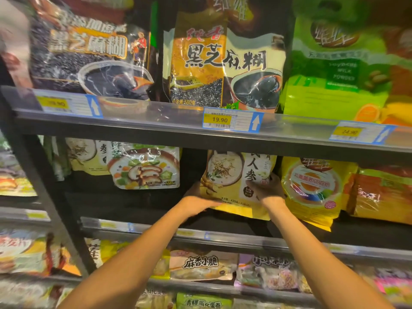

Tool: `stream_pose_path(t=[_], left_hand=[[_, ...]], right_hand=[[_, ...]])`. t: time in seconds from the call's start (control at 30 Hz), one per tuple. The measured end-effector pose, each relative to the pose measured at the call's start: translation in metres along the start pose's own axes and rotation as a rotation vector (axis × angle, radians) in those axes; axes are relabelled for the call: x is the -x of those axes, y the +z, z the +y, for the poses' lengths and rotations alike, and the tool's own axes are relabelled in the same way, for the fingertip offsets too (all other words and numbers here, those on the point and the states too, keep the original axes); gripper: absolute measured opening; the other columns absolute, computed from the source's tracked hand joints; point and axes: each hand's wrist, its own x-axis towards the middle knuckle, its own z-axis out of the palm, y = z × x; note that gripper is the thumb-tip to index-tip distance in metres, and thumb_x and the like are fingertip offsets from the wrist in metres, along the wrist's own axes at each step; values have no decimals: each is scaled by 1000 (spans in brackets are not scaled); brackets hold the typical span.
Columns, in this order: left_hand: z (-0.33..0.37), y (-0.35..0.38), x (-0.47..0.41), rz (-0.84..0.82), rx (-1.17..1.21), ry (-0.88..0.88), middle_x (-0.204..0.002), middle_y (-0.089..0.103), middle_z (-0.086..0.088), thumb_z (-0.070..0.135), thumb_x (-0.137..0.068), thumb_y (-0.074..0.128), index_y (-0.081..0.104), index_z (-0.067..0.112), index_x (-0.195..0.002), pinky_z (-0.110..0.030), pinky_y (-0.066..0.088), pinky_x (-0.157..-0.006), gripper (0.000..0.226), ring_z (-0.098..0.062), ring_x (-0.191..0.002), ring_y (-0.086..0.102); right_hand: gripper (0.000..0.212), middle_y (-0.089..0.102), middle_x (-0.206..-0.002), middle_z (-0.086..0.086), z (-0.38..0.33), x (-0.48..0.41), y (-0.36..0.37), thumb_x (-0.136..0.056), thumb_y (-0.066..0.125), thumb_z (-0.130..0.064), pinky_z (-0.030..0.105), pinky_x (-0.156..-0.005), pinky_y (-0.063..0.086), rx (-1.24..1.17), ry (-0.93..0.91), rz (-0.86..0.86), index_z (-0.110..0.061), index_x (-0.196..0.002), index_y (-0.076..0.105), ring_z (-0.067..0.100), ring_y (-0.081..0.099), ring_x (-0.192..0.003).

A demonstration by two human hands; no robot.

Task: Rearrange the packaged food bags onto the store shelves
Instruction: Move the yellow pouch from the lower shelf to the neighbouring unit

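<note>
A yellow ginseng cereal bag [231, 175] stands upright on the middle shelf [156, 227], under the upper shelf. My left hand [196, 202] grips its lower left corner, fingers partly behind the bag. My right hand [266, 187] holds its lower right side, fingers spread over the front. Both forearms reach up from the bottom of the view. The bag's base sits just behind the shelf's front rail.
A vegetable-and-mushroom bag [145, 168] stands to the left with a dark gap between. A yellow-orange bag [312, 188] presses in at the right. Black sesame bags [225, 61] fill the upper shelf [156, 121]. Snack bags [202, 264] fill the lower shelves.
</note>
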Motion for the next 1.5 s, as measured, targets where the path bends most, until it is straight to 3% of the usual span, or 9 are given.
stream_pose_path(t=[0.13, 0.27, 0.4, 0.7, 0.83, 0.97, 1.13, 1.27, 1.5], left_hand=[[1, -6, 29, -2, 98, -17, -119, 65, 0, 27, -79, 91, 48, 19, -129, -28, 64, -81, 66, -14, -106, 68], [4, -11, 70, -5, 115, 10, -101, 71, -8, 23, -80, 90, 65, 15, -101, -41, 63, -88, 33, -16, -93, 72], [-11, -14, 103, -3, 47, 101, -104, 78, -4, 49, -64, 93, 74, 14, -109, -54, 57, -98, 60, -19, -98, 75], [-5, -20, 194, -62, 107, 106, -109, 79, -12, 19, -84, 86, 75, 7, -113, -49, 59, -97, 33, -25, -106, 74], [-23, -9, 234, -107, 280, 16, -110, 79, -5, 21, -87, 84, 69, 18, -111, -45, 62, -93, 29, -23, -105, 75], [-46, 1, 261, -147, 411, -125, -123, 74, 0, 37, -76, 92, 65, 21, -124, -47, 64, -84, 58, -19, -112, 71], [-52, 18, 300, -222, 423, -171, -113, 74, 0, 35, -87, 78, 63, 19, -127, -26, 56, -89, 45, -15, -102, 67], [-67, 37, 318, -273, 717, -255, -130, 71, -20, 21, -94, 73, 62, 9, -134, -59, 43, -113, 43, -41, -126, 64], [-72, 81, 351, -218, 674, -226, -130, 72, -14, 43, -68, 95, 57, 14, -140, -53, 47, -112, 86, -32, -122, 68]], right_hand=[[96, 65, -134, 3, -10, 41, -11, -64, 94, -42, 53, -108, 50, -98, 20, 23, -18, -144, 48, 28, 59, -127], [79, 71, -118, 6, -10, 83, -19, -65, 92, -44, 50, -94, 59, -107, 2, 34, -8, -126, 58, 26, 68, -109], [93, 65, -130, 1, -12, 123, -23, -71, 93, -42, 52, -100, 55, -137, -62, 53, -14, -145, 44, 24, 65, -117], [83, 66, -129, -6, -14, 207, -38, -74, 92, -36, 51, -101, 54, -191, -72, 50, -20, -142, 48, 18, 65, -114], [84, 72, -122, -5, 4, 249, -48, -70, 94, -38, 49, -92, 61, -228, -65, 13, -23, -140, 51, 15, 72, -105], [77, 69, -125, -1, 24, 294, -58, -78, 90, -26, 47, -92, 61, -272, -83, -14, -21, -143, 48, 17, 70, -108], [78, 71, -124, -4, 51, 338, -70, -77, 90, -23, 43, -88, 62, -266, -92, -55, -22, -143, 49, 12, 72, -105], [70, 69, -120, -8, 69, 370, -89, -82, 87, -14, 21, -68, 61, -286, -111, -117, -27, -139, 49, -2, 72, -95], [48, 77, -110, -17, 112, 413, -122, -89, 78, -11, 28, -75, 63, -249, -82, -235, -29, -130, 61, 5, 74, -100]])
